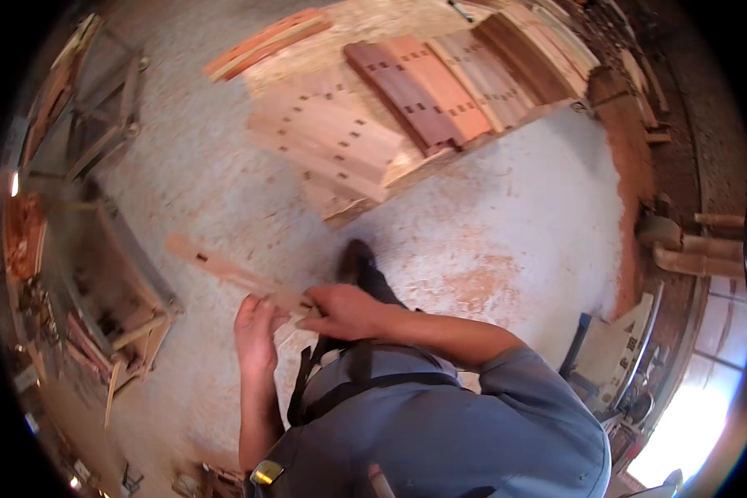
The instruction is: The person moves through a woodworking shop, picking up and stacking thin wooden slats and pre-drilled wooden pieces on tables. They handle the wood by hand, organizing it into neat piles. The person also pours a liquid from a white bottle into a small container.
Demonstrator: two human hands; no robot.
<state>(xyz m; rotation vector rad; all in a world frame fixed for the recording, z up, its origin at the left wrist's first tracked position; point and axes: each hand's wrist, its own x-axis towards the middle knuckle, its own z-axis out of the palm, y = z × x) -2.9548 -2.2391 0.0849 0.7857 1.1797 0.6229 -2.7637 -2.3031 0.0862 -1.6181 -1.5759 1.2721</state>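
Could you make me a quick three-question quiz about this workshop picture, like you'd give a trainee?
1. True or false: both hands grip the same wooden strip.
2. Where do the slotted boards lie? A) on the floor ahead of the person B) on a shelf overhead C) in the person's lap
3. Fill in: the floor is covered with pale ____.

Key:
1. True: the left hand and right hand both hold the strip, which points up and to the left.
2. A: the boards lie fanned out on the floor ahead.
3. Sawdust.
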